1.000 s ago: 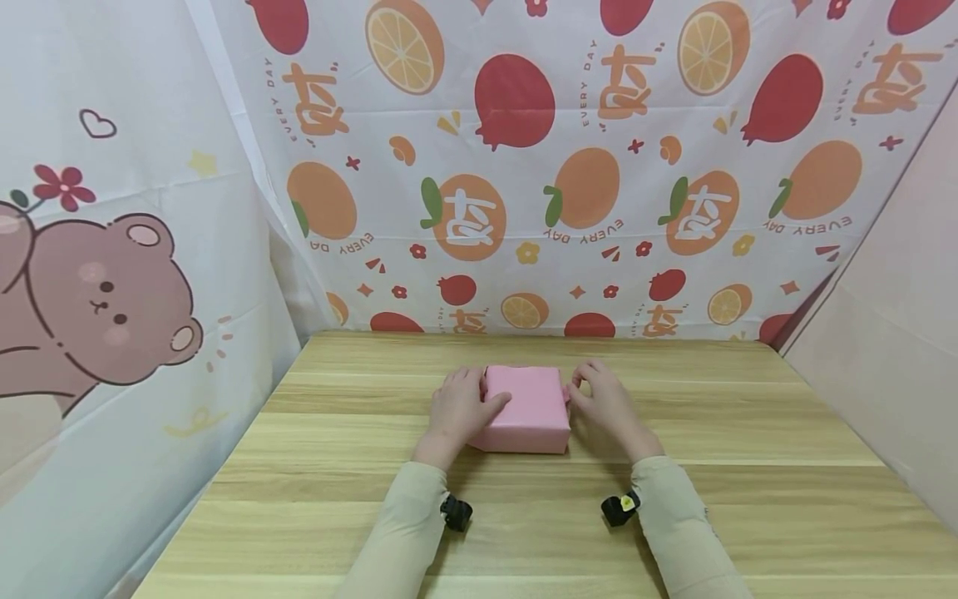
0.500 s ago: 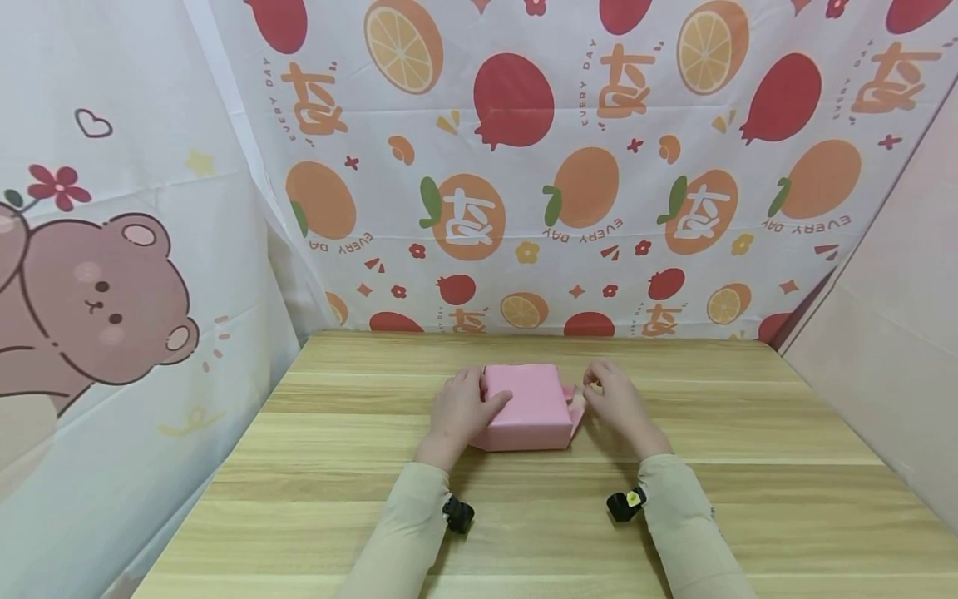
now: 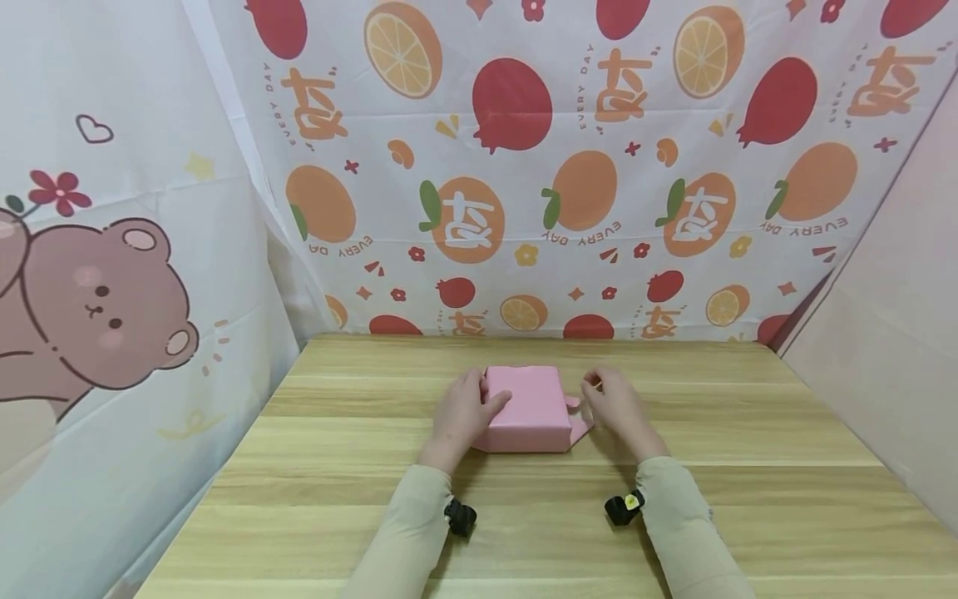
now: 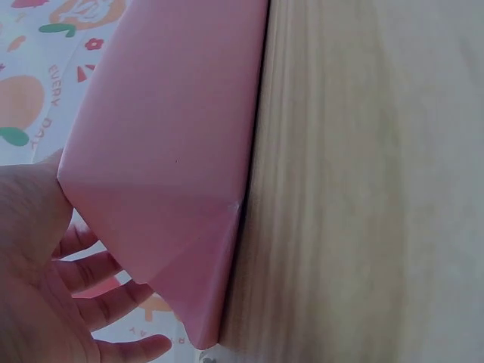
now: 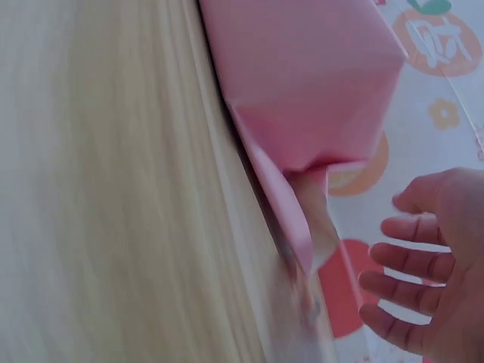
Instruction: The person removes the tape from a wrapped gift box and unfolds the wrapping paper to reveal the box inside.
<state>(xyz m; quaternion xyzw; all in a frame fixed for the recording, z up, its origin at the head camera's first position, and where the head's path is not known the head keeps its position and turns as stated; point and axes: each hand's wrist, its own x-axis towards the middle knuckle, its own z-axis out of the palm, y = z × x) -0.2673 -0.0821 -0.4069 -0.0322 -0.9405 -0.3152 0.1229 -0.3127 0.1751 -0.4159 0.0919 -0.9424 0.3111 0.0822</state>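
Note:
A pink paper-wrapped box lies on the table. My left hand holds its left end, thumb on the top face and the other fingers down the side. In the left wrist view, the fingers curl beside the folded pink paper of that end. At the right end the paper flaps stick out loosely, and a pale inner side shows between them in the right wrist view. My right hand is just beyond these flaps, its fingers loosely bent, apart and holding nothing.
The wooden table spreads around the box. A fruit-print cloth hangs behind it, and a cloth with a bear hangs at the left. Black wrist cameras sit at both sleeves.
My right hand has moved slightly right, away from the box's end. The paper flaps there have spread outward. My left hand stays in place on the box.

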